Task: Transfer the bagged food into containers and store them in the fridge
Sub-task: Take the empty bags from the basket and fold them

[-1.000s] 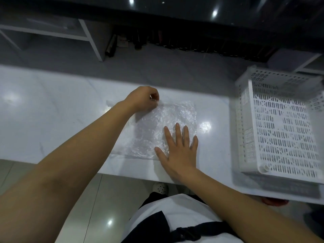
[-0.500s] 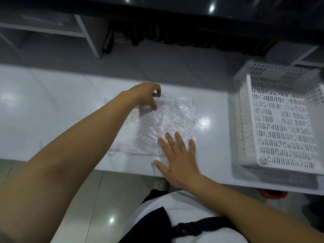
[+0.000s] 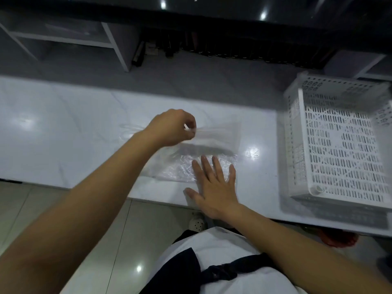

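The clear plastic bag [image 3: 191, 166] lies flat mid-table [image 3: 63, 124]; the left hand [image 3: 171, 129] pinches its twelve-o'clock edge and lifts it, while the right hand [image 3: 214, 183], fingers spread, presses the six-o'clock edge. It looks flimsy, slippery and featherlight: best taken at the edges

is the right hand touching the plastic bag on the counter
Touching. The head view shows the right hand lying flat with straight fingers pressed on the near part of the clear plastic bag, no gap visible, while the left hand pinches its far edge.
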`<state>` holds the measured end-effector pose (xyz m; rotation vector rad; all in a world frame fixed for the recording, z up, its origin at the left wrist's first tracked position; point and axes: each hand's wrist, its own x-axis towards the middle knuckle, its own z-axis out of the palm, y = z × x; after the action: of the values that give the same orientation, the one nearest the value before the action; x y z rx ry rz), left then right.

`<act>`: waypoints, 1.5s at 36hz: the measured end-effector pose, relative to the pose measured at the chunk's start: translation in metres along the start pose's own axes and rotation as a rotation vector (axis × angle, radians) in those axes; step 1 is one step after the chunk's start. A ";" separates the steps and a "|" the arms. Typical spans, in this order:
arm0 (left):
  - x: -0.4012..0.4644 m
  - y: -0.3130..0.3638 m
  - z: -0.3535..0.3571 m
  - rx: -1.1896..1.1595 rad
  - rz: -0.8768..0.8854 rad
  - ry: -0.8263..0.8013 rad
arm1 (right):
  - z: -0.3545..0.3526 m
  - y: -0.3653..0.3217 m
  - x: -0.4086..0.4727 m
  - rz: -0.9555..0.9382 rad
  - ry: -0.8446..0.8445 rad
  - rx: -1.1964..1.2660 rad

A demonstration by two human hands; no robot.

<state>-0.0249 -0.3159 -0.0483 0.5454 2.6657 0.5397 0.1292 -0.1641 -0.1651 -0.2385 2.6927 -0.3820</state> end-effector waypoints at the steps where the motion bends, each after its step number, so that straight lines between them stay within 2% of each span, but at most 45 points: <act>1: -0.010 0.002 0.004 0.018 -0.012 0.027 | 0.000 0.000 0.000 0.004 0.000 0.010; 6: -0.046 0.010 0.031 0.049 -0.036 0.110 | -0.011 -0.004 -0.005 0.009 -0.011 -0.001; 9: -0.058 0.013 0.047 0.026 -0.013 0.140 | -0.027 -0.009 -0.025 -0.057 0.061 0.055; 11: -0.066 0.011 0.059 -0.015 0.023 0.170 | -0.040 -0.012 -0.045 -0.139 0.151 0.175; 14: -0.076 0.006 0.083 -0.033 0.086 0.249 | -0.059 -0.015 -0.071 -0.218 0.410 0.395; 16: -0.080 0.003 0.098 -0.038 0.077 0.259 | -0.075 -0.017 -0.080 -0.258 0.544 0.453; 19: -0.085 -0.002 0.119 -0.045 0.078 0.252 | -0.097 -0.020 -0.074 -0.306 0.610 0.464; 22: -0.089 -0.005 0.133 -0.019 0.059 0.244 | -0.104 -0.020 -0.049 -0.147 0.491 0.407; 26: -0.096 -0.009 0.145 -0.105 0.058 0.219 | -0.076 -0.002 -0.004 0.104 0.182 -0.033; 29: -0.105 -0.014 0.147 -0.197 0.070 0.198 | -0.043 0.015 0.009 0.146 0.075 -0.151; 31: -0.110 -0.014 0.146 -0.267 0.047 0.225 | -0.027 0.022 0.009 0.125 0.070 -0.153; 33: -0.110 -0.010 0.144 -0.313 -0.016 0.349 | -0.018 0.025 0.007 0.111 0.110 -0.157; 36: -0.099 0.008 0.139 -0.249 -0.053 0.492 | -0.013 0.026 0.009 0.113 0.158 -0.160; 40: -0.063 0.033 0.141 -0.068 -0.108 0.331 | -0.009 0.030 0.014 0.143 0.130 -0.259; 44: -0.046 0.024 0.153 0.106 -0.180 0.176 | -0.009 0.029 0.012 0.122 0.166 -0.165; 48: -0.050 -0.002 0.155 0.161 -0.179 0.189 | -0.011 0.030 0.011 0.092 0.174 -0.139; 54: -0.071 -0.059 0.136 0.146 -0.311 0.247 | -0.017 0.048 0.005 0.015 0.162 -0.131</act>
<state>0.0754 -0.3577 -0.1713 0.0990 2.9633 0.3415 0.1120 -0.1154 -0.1666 -0.2338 2.8814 -0.2297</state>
